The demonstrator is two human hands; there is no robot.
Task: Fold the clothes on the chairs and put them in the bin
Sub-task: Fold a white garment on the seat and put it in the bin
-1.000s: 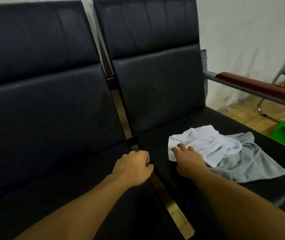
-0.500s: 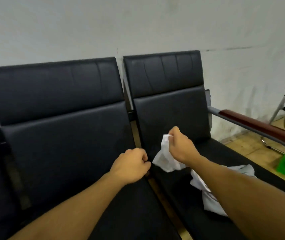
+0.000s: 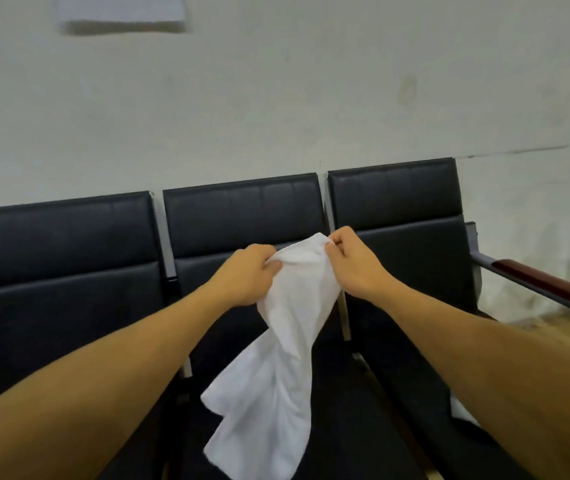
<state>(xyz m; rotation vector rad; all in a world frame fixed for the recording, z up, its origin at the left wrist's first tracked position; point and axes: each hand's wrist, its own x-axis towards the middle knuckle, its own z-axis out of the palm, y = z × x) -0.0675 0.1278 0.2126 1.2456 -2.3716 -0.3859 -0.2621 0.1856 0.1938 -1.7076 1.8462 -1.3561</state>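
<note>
Both hands hold one white garment [image 3: 287, 344] up in the air, in front of the middle chair [image 3: 242, 216] of a row of black chairs. The left hand [image 3: 247, 277] grips the top edge of the garment on its left side, with the fingers curled round a bunch of the cloth. The right hand [image 3: 354, 263] pinches the top edge on its right side, the thumb and fingers closed on the fabric. The two hands are near each other, and the top edge sags a little between them.

From the hands the garment hangs down freely, narrow and twisted under the grip and wider at the bottom. Its lower end is over the front part of the middle chair's seat; I cannot tell if it touches the seat or not.

To the left of the middle chair stands the left chair [image 3: 58, 244], and to the right of it the right chair [image 3: 405, 209]. The right chair has a brown armrest [image 3: 550, 289] on a grey metal bar at its far side. A small pale piece of cloth [image 3: 460, 412] shows on the seat of the right chair, mostly hidden behind the right forearm. Behind the middle chair is a pale wall [image 3: 276, 98], and high on it, up and to the left, a white sheet [image 3: 121, 8] is fixed.
</note>
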